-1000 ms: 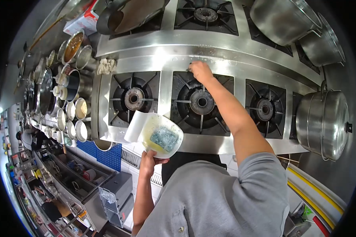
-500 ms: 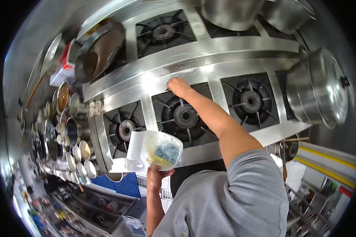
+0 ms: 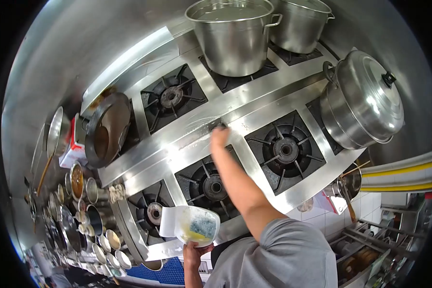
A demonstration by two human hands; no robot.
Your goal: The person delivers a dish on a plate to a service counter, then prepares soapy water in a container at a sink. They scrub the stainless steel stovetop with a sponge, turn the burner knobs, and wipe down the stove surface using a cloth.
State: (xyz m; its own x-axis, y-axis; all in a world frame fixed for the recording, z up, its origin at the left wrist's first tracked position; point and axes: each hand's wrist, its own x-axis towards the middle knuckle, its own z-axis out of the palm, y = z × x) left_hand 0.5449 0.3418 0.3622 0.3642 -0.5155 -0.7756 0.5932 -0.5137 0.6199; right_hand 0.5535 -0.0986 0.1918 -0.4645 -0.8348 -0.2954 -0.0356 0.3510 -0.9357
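Note:
My left hand (image 3: 198, 250) grips the lower edge of a white plastic container (image 3: 170, 222), which looks cut open and is tilted toward me. Inside it are yellowish, foamy liquid and a blue-green patch that I cannot make out clearly. Stretched over the front burners, my right hand (image 3: 220, 137) is closed and blurred by motion. A small dark thing (image 3: 221, 126), of a kind I cannot tell, shows at its fingertips against the wet steel ledge (image 3: 192, 139) between the burner rows. Below that arm lies the middle front burner (image 3: 215, 187).
Two tall steel pots (image 3: 233, 45) stand on the back burners. A lidded steamer pot (image 3: 355, 105) sits at the right end. At the left are a wok (image 3: 108, 129), a red-and-white box (image 3: 73, 151) and several bowls and pans. Another front burner (image 3: 285, 150) lies right of my arm.
My right hand has moved from the front burner's rear edge up onto the ledge. My view has shifted, bringing more of the back pots into sight. The container stays in my left hand.

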